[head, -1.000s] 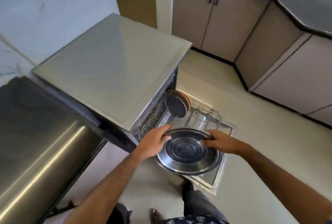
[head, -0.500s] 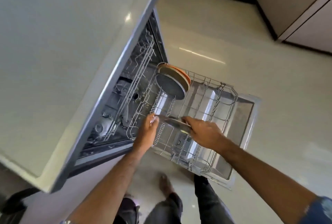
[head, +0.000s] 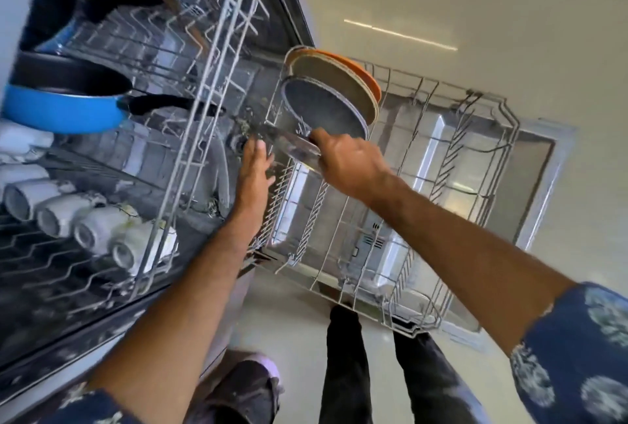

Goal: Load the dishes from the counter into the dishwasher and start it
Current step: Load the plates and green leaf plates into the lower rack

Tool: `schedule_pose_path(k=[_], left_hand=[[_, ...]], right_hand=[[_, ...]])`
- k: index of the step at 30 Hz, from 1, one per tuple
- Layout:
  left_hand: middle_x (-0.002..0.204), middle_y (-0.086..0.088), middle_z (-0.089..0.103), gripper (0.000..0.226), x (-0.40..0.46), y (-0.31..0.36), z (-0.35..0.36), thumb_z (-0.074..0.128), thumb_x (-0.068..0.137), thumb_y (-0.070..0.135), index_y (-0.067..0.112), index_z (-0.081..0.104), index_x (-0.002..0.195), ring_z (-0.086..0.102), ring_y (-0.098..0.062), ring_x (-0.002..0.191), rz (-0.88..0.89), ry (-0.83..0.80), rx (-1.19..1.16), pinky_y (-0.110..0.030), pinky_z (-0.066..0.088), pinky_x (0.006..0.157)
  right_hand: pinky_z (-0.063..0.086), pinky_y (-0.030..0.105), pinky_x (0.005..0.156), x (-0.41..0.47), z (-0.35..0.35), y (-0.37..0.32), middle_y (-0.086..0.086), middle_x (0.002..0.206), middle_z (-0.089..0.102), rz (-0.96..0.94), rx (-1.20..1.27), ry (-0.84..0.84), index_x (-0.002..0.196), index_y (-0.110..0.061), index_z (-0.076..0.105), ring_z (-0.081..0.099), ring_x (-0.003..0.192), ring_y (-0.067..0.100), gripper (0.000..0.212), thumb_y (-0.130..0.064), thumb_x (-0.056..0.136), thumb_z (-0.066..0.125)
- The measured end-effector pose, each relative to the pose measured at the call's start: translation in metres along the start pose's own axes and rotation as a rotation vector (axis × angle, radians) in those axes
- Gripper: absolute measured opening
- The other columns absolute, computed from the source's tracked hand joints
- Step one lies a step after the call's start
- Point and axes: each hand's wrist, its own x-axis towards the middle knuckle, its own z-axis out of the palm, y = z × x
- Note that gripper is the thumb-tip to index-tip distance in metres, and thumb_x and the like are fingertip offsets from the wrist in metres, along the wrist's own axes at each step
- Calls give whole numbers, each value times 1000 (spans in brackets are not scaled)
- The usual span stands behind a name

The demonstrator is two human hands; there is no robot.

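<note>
A steel plate [head: 292, 145] stands on edge in the pulled-out lower rack [head: 421, 185] of the open dishwasher. My right hand [head: 350, 162] grips its near rim from above. Fingers apart, my left hand [head: 255, 165] rests flat against the plate's left side. Just behind the steel plate stand a grey speckled plate [head: 323, 111], a tan plate [head: 343, 83] and an orange plate [head: 360, 73], all upright in the rack's far left corner.
The upper rack [head: 190, 90] at the left holds a blue pan [head: 64, 100] with a black handle and several white cups [head: 85, 223]. The open dishwasher door [head: 540, 165] lies under the lower rack. My legs stand on the pale floor [head: 475, 9].
My head has dropped closer to the dishwasher. The steel plate went from flat in both hands to upright on edge in the lower rack, beside the grey plate.
</note>
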Motion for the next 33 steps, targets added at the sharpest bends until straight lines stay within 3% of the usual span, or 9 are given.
schedule_pose_path(k=[6, 12, 15, 17, 20, 22, 24, 28, 33], left_hand=[[160, -4, 32, 55, 15, -5, -4, 26, 107, 48, 25, 21, 157, 48, -20, 134, 11, 18, 36, -50, 38, 111], [161, -6, 31, 66, 28, -21, 2, 31, 103, 56, 25, 13, 158, 43, -27, 139, -99, -34, 154, -55, 33, 115], [151, -8, 44, 51, 30, -21, 6, 30, 107, 44, 17, 33, 150, 51, -24, 130, -141, -16, 45, -49, 38, 110], [142, -8, 53, 41, 31, -20, 6, 33, 108, 35, 15, 43, 142, 55, -24, 125, -193, 29, -48, -50, 41, 107], [134, -12, 59, 37, 32, -24, 6, 39, 107, 29, 14, 46, 140, 61, -24, 117, -273, 102, -105, -46, 53, 93], [127, -11, 62, 36, 33, -27, 6, 39, 107, 24, 14, 45, 141, 63, -22, 109, -303, 155, -130, -34, 55, 74], [112, -6, 62, 31, 35, -26, 7, 38, 107, 18, 15, 46, 137, 63, -18, 97, -325, 225, -145, -34, 54, 72], [112, -10, 63, 28, 44, -29, 7, 36, 104, 11, 13, 51, 127, 63, -21, 98, -349, 295, -138, -42, 55, 90], [118, -17, 62, 34, 44, -24, 5, 38, 100, 13, 7, 51, 131, 64, -23, 100, -285, 306, -136, -31, 55, 65]], right_hand=[[41, 36, 60, 24, 13, -5, 10, 101, 69, -46, -53, -46, 125, -14, 47, 65, 76, 34, 27, -14, 100, 38], [41, 33, 49, 27, 44, -2, -4, 67, 38, -99, -69, -60, 126, -11, 44, 47, 54, 19, 27, -24, 108, 28], [33, 28, 45, 25, 50, 2, 0, 74, 51, -111, -57, -74, 127, -11, 42, 45, 50, 14, 29, -25, 106, 28], [39, 30, 52, 22, 53, -2, 5, 87, 60, -101, -28, -149, 130, -11, 39, 51, 58, 17, 32, -24, 102, 36], [45, 33, 61, 16, 56, -11, 9, 108, 64, -92, 24, -239, 131, -12, 38, 54, 73, 20, 41, -27, 95, 50], [50, 36, 66, 10, 59, -14, 10, 109, 63, -135, 6, -211, 130, -11, 39, 59, 81, 23, 41, -28, 95, 52], [53, 37, 67, 3, 65, -13, 10, 107, 62, -199, -37, -161, 133, -8, 38, 63, 85, 24, 43, -28, 97, 51], [51, 34, 50, -1, 74, -18, 10, 98, 64, -238, -171, -79, 146, -1, 34, 60, 67, 22, 49, -20, 101, 42], [34, 28, 41, 5, 58, -21, -3, 69, 42, -274, -170, -69, 137, -3, 40, 40, 48, 9, 35, -16, 106, 28]])
